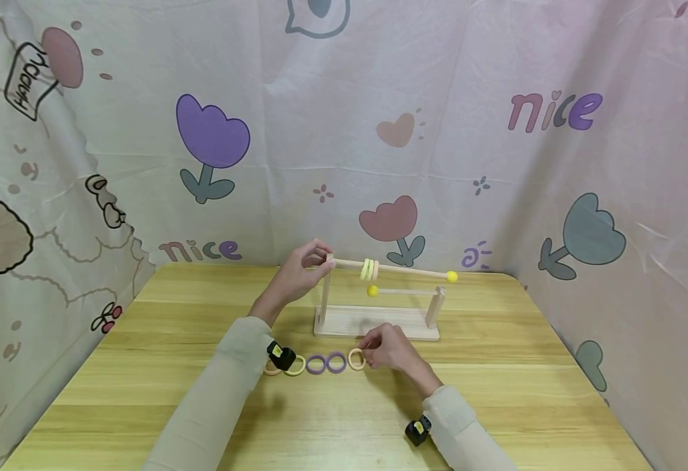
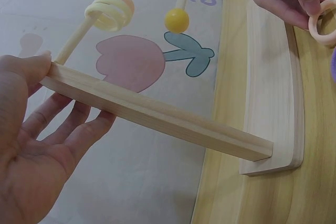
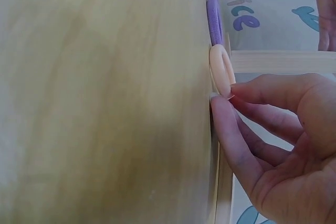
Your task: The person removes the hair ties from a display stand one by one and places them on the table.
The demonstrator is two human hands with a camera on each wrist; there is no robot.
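Note:
My left hand (image 1: 304, 271) grips the top of the left post (image 2: 157, 111) of a wooden stand, thumb at the end and fingers along its side. From that post a dowel (image 1: 414, 269) with a yellow ball tip extends right, carrying yellow and peach rings (image 2: 110, 10). My right hand (image 1: 390, 347) pinches the edge of a peach ring (image 3: 220, 72) at the table, in front of the stand's base (image 1: 373, 322). To its left lie two purple rings (image 1: 336, 362), a yellow ring (image 1: 303, 366) and another peach ring (image 1: 272, 372), partly hidden by the left wrist camera.
The stand's short right post (image 1: 435, 307) holds a second dowel (image 1: 405, 292), whose yellow ball (image 1: 373, 291) points left. Behind the wooden table (image 1: 497, 392) hangs a printed cloth (image 1: 320, 131).

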